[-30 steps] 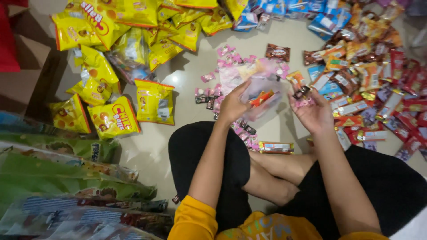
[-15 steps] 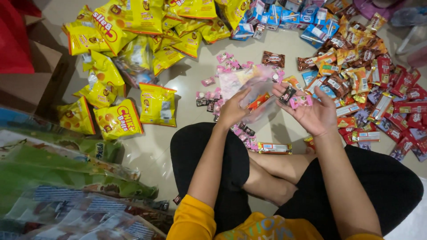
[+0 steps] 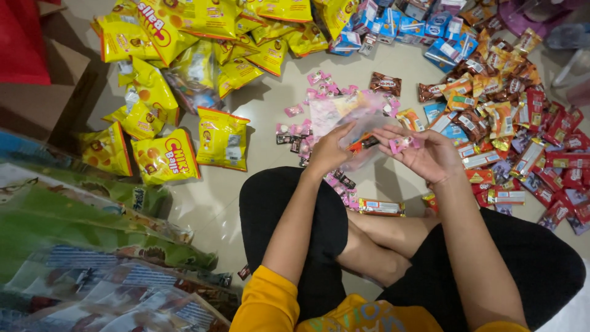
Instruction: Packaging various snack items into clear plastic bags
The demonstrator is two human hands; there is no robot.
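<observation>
The light falls from above me, warm and fairly bright, and leaves a pale glare on the glossy floor (image 3: 264, 104). Soft shadows sit beside the yellow snack bags (image 3: 221, 138) and under my legs. The clear bag (image 3: 362, 123) in my hands looks smeared with motion. The green packets (image 3: 80, 227) at the left edge are blurred and stretched.

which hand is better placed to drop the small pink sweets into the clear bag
Right. The right hand already holds the small pink wrapped sweets beside the mouth of the clear plastic bag, while the left hand is busy gripping that bag.
</observation>
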